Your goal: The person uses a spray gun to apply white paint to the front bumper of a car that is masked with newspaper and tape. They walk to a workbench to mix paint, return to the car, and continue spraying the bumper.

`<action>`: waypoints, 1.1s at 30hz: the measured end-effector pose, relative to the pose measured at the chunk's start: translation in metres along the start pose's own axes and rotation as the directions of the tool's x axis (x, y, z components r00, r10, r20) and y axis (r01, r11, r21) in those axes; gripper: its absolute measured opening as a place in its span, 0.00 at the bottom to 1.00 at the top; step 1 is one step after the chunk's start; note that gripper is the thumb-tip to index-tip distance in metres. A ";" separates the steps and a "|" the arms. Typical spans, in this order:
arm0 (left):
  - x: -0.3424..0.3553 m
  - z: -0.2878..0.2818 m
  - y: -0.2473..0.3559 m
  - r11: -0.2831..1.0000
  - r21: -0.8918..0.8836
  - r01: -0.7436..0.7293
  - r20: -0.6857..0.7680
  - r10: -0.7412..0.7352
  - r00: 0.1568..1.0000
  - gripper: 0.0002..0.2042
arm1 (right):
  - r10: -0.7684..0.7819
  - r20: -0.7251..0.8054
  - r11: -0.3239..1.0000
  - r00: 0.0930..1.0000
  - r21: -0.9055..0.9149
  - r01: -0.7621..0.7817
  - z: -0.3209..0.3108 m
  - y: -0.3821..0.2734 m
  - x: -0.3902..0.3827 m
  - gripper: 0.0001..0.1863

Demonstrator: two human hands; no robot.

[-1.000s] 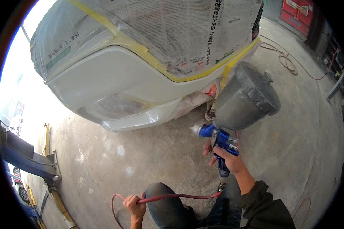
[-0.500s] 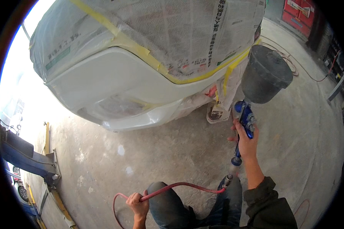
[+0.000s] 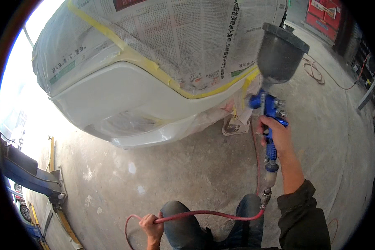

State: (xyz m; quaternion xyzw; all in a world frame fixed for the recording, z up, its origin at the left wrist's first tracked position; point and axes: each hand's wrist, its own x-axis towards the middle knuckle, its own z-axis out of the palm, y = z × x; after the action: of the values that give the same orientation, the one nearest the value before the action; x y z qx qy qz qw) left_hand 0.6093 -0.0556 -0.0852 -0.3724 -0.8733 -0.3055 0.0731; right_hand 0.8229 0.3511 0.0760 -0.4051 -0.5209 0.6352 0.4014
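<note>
Head view: the right hand wraps the handle of one blue spray gun, grip pressed together around it, held upright so the single dark paint cup stands above the body and feeds downward. The nozzle faces left toward the white car bumper, and the gun hangs in the air just off the bumper's right corner, above the concrete floor.

The left hand, low near the lower edge of the view beside the person's knee, pinches one red air hose. The hose runs from that hand to the fitting under the gun's handle, apparently held up so that it stays slack and off the floor; a loop droops below the hand.

Newspaper masking covers the car body above the bumper, its lower edge sealed by yellow tape, which leaves only the bumper bare. A strip of paper hangs at the right corner too, though I cannot tell what it covers.

Counted: one gun, one cup, one red hose in hand, two hands. Another thin hose lies coiled on the floor toward the far right corner, well apart.
</note>
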 end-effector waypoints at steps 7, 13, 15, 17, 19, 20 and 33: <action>-0.002 0.011 0.007 0.999 0.045 0.002 0.014 -0.003 1.000 0.21 | -0.142 -0.213 0.989 0.967 -0.079 0.128 -0.020 0.041 -0.039 0.13; -0.012 0.014 -0.003 0.982 -0.034 -0.186 0.157 0.189 0.969 0.23 | 0.016 0.257 0.955 0.966 0.282 -0.091 -0.063 0.072 -0.134 0.20; -0.019 0.013 -0.003 0.983 -0.036 -0.180 0.158 0.184 0.970 0.22 | -0.011 0.128 0.955 0.992 0.296 -0.027 -0.080 0.083 -0.144 0.18; -0.021 0.014 -0.002 0.983 -0.023 -0.180 0.134 0.181 0.974 0.22 | -0.117 -0.207 0.980 0.971 0.138 0.147 -0.090 0.078 -0.153 0.14; -0.020 0.017 -0.001 0.984 0.007 -0.177 0.092 0.176 0.980 0.22 | -0.110 -0.445 0.993 0.889 -0.010 0.117 -0.098 0.080 -0.158 0.12; -0.018 0.017 -0.001 0.985 0.011 -0.174 0.090 0.172 0.981 0.22 | -0.096 -0.490 0.995 0.866 -0.043 0.086 -0.097 0.079 -0.162 0.12; -0.041 0.001 -0.003 0.976 -0.105 -0.188 0.054 0.195 0.979 0.21 | 0.019 -0.077 0.967 0.997 0.254 0.002 -0.080 0.089 -0.201 0.13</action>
State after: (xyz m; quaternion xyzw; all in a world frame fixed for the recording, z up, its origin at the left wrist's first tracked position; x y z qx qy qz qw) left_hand 0.6362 -0.0817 -0.1019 -0.4677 -0.8189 -0.3279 0.0555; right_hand 0.9602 0.1788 -0.0027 -0.3775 -0.4174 0.6818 0.4674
